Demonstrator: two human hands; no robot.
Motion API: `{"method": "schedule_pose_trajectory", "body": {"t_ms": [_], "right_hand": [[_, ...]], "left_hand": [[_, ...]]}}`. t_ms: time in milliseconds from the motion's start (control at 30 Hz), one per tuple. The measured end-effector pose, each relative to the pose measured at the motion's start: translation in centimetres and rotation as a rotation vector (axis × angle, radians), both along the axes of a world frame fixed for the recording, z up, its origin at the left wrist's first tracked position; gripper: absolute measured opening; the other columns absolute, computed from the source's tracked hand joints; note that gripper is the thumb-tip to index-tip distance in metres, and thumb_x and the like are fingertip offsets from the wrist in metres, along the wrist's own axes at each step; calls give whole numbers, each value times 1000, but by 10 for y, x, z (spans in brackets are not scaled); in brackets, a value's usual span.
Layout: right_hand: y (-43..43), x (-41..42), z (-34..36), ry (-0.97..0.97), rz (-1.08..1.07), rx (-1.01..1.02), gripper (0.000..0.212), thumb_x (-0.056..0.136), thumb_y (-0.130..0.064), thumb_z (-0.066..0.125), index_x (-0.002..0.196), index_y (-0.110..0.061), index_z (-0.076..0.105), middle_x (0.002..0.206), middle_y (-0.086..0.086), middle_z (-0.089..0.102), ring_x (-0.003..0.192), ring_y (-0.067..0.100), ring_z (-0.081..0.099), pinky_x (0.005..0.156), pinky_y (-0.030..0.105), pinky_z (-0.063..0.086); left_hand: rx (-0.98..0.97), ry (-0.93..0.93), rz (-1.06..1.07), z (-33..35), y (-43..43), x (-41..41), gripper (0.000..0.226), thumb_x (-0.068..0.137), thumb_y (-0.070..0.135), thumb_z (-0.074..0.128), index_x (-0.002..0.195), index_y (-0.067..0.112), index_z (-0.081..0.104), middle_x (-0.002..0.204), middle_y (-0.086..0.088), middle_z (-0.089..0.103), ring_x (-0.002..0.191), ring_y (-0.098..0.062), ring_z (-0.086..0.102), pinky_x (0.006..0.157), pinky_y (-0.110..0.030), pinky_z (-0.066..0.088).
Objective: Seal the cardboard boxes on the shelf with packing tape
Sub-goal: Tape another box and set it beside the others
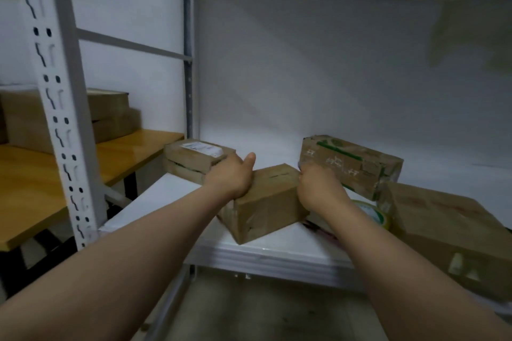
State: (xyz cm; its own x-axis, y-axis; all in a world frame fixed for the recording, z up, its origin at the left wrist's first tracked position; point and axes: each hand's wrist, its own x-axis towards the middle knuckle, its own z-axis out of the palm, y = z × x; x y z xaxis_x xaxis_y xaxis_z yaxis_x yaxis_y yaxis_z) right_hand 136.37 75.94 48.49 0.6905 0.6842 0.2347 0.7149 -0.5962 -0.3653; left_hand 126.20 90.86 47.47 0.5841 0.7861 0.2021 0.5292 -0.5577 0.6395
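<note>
Left hand (231, 177): clamped on the middle box's left end, thumb over its top.
Middle box (266, 202): near the shelf's (277, 253) front edge, skewed, long axis running hand to hand.
Right hand (321, 188): curled on the box's far right corner.
Tape roll (375, 214): lying just right of the right wrist, so that hand is nearer.

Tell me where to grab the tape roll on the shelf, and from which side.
Probably from above and the front: the tape roll sits hemmed in by the middle box, the green-printed box and the large box, so its sides are blocked. Pinch its upper rim; the right forearm hides the rest.
</note>
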Motion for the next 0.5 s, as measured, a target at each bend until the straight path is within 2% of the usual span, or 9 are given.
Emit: {"method": "schedule_pose_trajectory", "body": {"t_ms": [67, 100, 167, 200, 267, 300, 400, 433, 500], "right_hand": [[3, -10, 0, -82, 108, -47, 44, 107, -18, 35, 150, -17, 41, 156, 7, 39, 143, 26, 35, 120, 43, 27], [4, -16, -1, -86, 170, -95, 37, 108, -25, 32, 141, -18, 48, 151, 7, 45, 138, 25, 39, 120, 46, 25], [-2, -25, 1, -15, 227, -157, 33, 108, -42, 27, 119, -25, 53, 136, 4, 53, 127, 24, 47, 118, 50, 25], [-5, -28, 4, 15, 240, -166, 37, 107, -51, 25, 117, -27, 52, 134, 3, 52, 128, 24, 47, 118, 51, 23], [-11, -31, 8, 16, 240, -212, 60, 100, -66, 25, 140, -26, 46, 149, 2, 43, 142, 23, 35, 122, 53, 13], [-12, -34, 8, 4, 241, -225, 74, 95, -75, 25, 152, -28, 35, 159, 0, 32, 148, 23, 25, 122, 55, 8], [-7, -51, -1, -4, 277, -240, 108, 66, -99, 28, 158, -46, 6, 168, 4, 10, 154, 29, 1, 120, 63, -2], [-4, -54, -5, -39, 277, -252, 116, 58, -103, 28, 157, -48, 5, 168, 7, 10, 154, 31, 0, 119, 64, -3], [-2, -58, -3, -73, 269, -203, 113, 56, -103, 30, 154, -49, 14, 161, 7, 28, 149, 32, 18, 118, 65, 6]], "left_hand": [[-20, 22, 24, -3, 3, -1, 67, 104, 57, 19, 140, 8, 48, 139, -18, 55, 124, -34, 54, 101, -44, 44], [-41, -4, 35, -2, 4, 0, 68, 104, 57, 19, 138, 7, 49, 137, -18, 56, 123, -35, 55, 102, -44, 45], [-104, -190, 52, -1, 1, -1, 61, 104, 54, 22, 125, 8, 56, 124, -14, 62, 113, -35, 58, 99, -46, 46], [-171, -346, 75, -3, 2, -2, 57, 104, 52, 24, 118, 9, 59, 117, -12, 64, 108, -33, 59, 97, -45, 46], [-348, -593, 147, -19, 0, -12, 55, 102, 54, 25, 115, 15, 62, 110, -5, 64, 103, -29, 59, 96, -43, 45], [-460, -657, 170, -32, 0, -17, 59, 99, 60, 25, 113, 20, 65, 110, -2, 64, 103, -28, 60, 99, -44, 46], [-703, -700, 224, -49, -5, -22, 86, 80, 83, 18, 111, 21, 69, 111, -8, 70, 103, -33, 65, 101, -51, 49], [-722, -689, 246, -43, -7, -22, 91, 80, 84, 17, 115, 18, 69, 115, -11, 70, 106, -35, 64, 103, -51, 47], [-665, -618, 263, -17, -13, -24, 87, 93, 75, 15, 129, 12, 62, 129, -17, 63, 117, -38, 59, 108, -50, 42]]}}
